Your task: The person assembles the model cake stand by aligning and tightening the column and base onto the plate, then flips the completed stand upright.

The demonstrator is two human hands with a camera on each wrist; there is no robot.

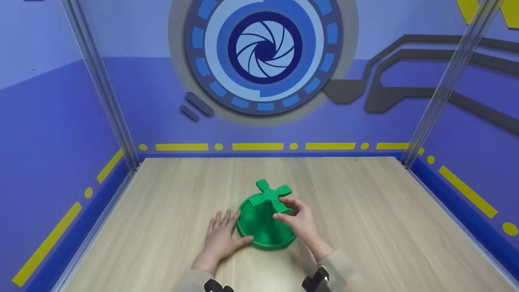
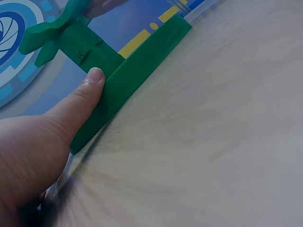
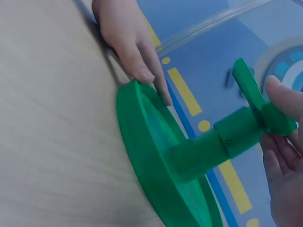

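A green round dish-like base (image 1: 267, 245) sits on the table, a thick post (image 3: 201, 153) rising from its middle. On top of the post is a flat green cross-shaped piece (image 1: 271, 195) with blunt arms. My left hand (image 1: 222, 240) rests at the base's left side, fingers straight and spread, the thumb against the rim. With thumb and fingers, my right hand (image 1: 303, 223) pinches one arm of the cross on its near right side. Small marks show on the post's collar (image 2: 90, 49) in the left wrist view.
The pale wood table (image 1: 170, 194) extends around the green piece. Blue printed walls (image 1: 138, 93) with yellow dashes enclose it at the back and both sides, with clear corner posts (image 1: 438, 93) between the panels.
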